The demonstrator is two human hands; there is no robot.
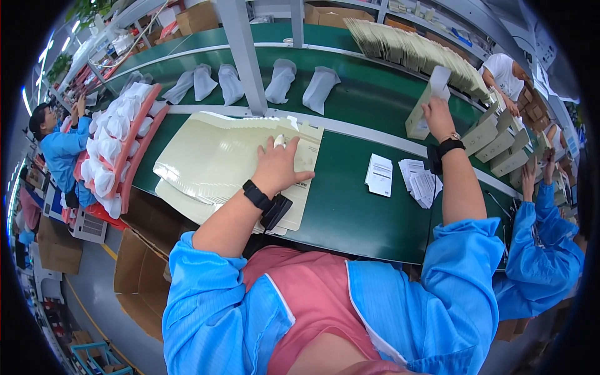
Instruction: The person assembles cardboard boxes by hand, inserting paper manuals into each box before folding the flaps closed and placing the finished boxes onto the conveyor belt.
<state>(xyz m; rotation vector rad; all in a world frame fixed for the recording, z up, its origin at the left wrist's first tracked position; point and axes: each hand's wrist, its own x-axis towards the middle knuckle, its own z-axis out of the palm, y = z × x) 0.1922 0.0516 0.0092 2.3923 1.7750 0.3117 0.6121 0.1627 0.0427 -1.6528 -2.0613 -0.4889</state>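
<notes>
Your green bench (340, 209) takes up the middle of the view, and behind its pale rail (369, 137) runs a second green surface (372, 97). On the far side, a long row of cream cartons (409, 50) stands packed edge to edge, probably so they prop each other up. The overlapping stack of flat cream sheets (215, 150) lies in front of you to the left, its edges stepped, perhaps so that single sheets come away easily. Your left hand (277, 167) is spread on it, fingers apart and clasping nothing, as if to steady the pile.

Across the bench, your right hand (439, 117) is at the top of an upright cream carton (417, 119), beside its raised pale flap (439, 81). The upright stance likely keeps that top within reach. Pale bagged pieces (280, 81) lie spaced along the far surface. Nearer you, between your arms, sit a neat pile of printed cards (379, 175) and a looser fan of leaflets (422, 182).

Your right fingertips are partly hidden, so I cannot tell whether they pinch the flap, clamp the carton or only touch it. The carton's inside is out of sight, your right wrist partly overlaps the leaflets, and the small whitish patch (281, 142) by your left fingers is too unclear to name
</notes>
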